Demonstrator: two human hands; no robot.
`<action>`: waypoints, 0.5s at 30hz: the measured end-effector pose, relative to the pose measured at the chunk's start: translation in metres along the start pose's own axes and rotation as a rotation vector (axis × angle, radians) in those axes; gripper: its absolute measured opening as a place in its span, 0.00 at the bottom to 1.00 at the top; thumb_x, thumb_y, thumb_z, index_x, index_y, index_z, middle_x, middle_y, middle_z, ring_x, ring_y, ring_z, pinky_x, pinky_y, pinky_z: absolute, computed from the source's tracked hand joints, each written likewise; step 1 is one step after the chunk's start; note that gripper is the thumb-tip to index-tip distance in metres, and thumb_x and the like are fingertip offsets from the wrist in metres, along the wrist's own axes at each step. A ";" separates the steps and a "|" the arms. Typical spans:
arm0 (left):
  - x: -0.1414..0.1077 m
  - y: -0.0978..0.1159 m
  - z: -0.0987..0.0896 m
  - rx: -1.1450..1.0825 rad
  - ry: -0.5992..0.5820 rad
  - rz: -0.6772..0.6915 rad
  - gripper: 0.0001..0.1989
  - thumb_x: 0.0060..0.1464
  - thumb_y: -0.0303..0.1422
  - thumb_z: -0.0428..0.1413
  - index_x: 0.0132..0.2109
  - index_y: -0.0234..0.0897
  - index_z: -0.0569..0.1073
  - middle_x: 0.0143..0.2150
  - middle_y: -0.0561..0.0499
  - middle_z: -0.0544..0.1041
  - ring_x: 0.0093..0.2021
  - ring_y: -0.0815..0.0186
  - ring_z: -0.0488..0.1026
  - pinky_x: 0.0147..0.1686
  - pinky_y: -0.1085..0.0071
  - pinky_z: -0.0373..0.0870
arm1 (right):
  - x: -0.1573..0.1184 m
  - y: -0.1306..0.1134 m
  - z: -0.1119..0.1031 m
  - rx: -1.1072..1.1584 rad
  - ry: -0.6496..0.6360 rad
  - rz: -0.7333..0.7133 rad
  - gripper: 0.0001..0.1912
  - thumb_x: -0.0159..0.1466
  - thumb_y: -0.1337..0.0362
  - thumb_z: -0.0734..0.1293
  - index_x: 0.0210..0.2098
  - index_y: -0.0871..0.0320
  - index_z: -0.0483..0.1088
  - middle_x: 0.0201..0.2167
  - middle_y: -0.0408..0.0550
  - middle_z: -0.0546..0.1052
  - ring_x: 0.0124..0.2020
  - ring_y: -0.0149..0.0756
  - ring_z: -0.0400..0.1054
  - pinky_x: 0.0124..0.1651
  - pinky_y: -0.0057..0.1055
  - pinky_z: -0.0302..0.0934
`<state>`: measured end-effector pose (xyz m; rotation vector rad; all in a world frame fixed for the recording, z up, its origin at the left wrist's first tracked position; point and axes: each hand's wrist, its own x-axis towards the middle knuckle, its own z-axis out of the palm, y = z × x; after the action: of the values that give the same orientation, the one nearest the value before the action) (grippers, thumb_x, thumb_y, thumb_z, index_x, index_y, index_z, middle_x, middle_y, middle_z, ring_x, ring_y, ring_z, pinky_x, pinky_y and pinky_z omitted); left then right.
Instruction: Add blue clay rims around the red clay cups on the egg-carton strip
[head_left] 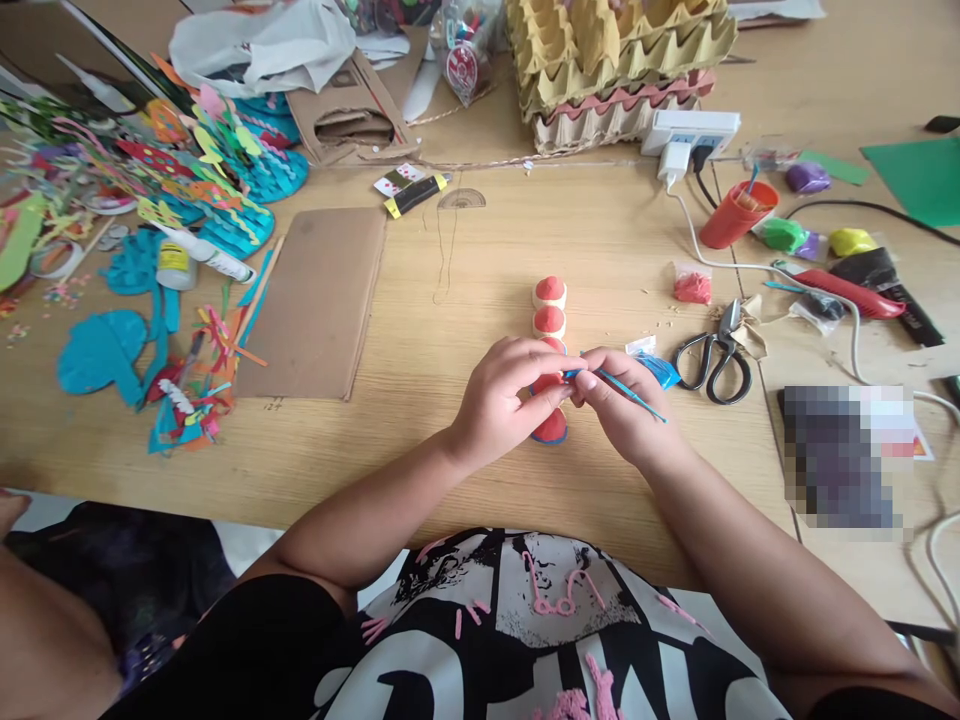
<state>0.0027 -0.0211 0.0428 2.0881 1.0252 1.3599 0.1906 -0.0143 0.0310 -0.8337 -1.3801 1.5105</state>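
A row of egg-carton cups (550, 320), topped with red clay, lies upright in the picture on the table before me, its middle covered by my hands. Blue trim shows along the edge of its nearest cup. My left hand (495, 400) is closed over the row, thumb and fingers pinching a small bit of blue clay (571, 374). From the other side, my right hand (630, 410) meets it at the fingertips, closed, with a thin blue modelling tool (634, 393) held across its fingers. Behind the right hand rests a packet of blue clay (660, 370).
Black-handled scissors (718, 355) and a red clay packet (691, 284) lie to the right, near a red cup (739, 214) and a white cable. A cardboard sheet (315, 300) and paper crafts (232, 180) occupy the left. Egg trays (615, 70) stand behind.
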 end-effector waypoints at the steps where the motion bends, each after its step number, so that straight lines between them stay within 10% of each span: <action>1: 0.000 -0.001 0.001 0.016 0.000 0.025 0.14 0.61 0.28 0.62 0.53 0.45 0.79 0.46 0.49 0.83 0.47 0.61 0.78 0.49 0.60 0.74 | 0.000 0.002 -0.001 -0.024 0.021 -0.010 0.09 0.68 0.55 0.70 0.37 0.54 0.75 0.29 0.40 0.74 0.32 0.29 0.67 0.38 0.29 0.63; 10: -0.003 -0.026 -0.002 0.028 0.363 -0.185 0.08 0.68 0.34 0.56 0.51 0.43 0.76 0.49 0.48 0.81 0.47 0.64 0.76 0.41 0.66 0.70 | 0.010 0.015 -0.017 -0.202 0.390 -0.090 0.29 0.69 0.45 0.66 0.17 0.55 0.68 0.15 0.40 0.63 0.21 0.29 0.58 0.28 0.33 0.52; 15: 0.000 -0.019 -0.001 0.102 0.173 -0.016 0.09 0.64 0.34 0.61 0.51 0.42 0.76 0.49 0.47 0.79 0.53 0.60 0.74 0.56 0.58 0.68 | 0.010 0.014 -0.014 -0.214 0.199 -0.091 0.19 0.68 0.49 0.69 0.27 0.55 0.75 0.23 0.41 0.74 0.27 0.30 0.67 0.33 0.30 0.60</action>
<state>-0.0044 -0.0091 0.0296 2.0576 1.2016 1.5315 0.1978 0.0005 0.0163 -1.0104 -1.4265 1.1901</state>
